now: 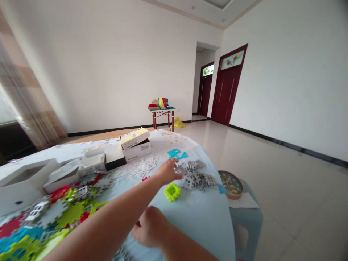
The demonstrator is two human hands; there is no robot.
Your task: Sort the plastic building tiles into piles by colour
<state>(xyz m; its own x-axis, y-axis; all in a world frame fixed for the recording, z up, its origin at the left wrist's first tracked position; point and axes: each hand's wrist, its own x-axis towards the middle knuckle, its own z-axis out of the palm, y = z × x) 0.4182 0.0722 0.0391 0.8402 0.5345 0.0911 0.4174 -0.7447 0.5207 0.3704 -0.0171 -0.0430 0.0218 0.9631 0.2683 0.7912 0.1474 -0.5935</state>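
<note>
My left hand (167,173) reaches across the table to the left edge of a pile of grey interlocking building pieces (199,179). Its fingers are apart, with nothing visible in them. Just beyond the fingertips lie several blue building pieces (175,153). Nearer to me, a lime-green hollow block (172,192) made of joined pieces rests on the cloth. My right hand (150,225) is closed low over the table, below my left forearm; what it holds, if anything, is hidden. White window-shaped pieces (144,167) and a small red piece (146,178) lie left of my left hand.
A large mixed heap of building pieces (70,214) spreads over the table's left side. Behind it stand open white boxes (92,159) and a stacked box (137,150). Right of the table, a stool (247,217) carries a round clock-like object (231,185). A small table (163,110) stands by the wall.
</note>
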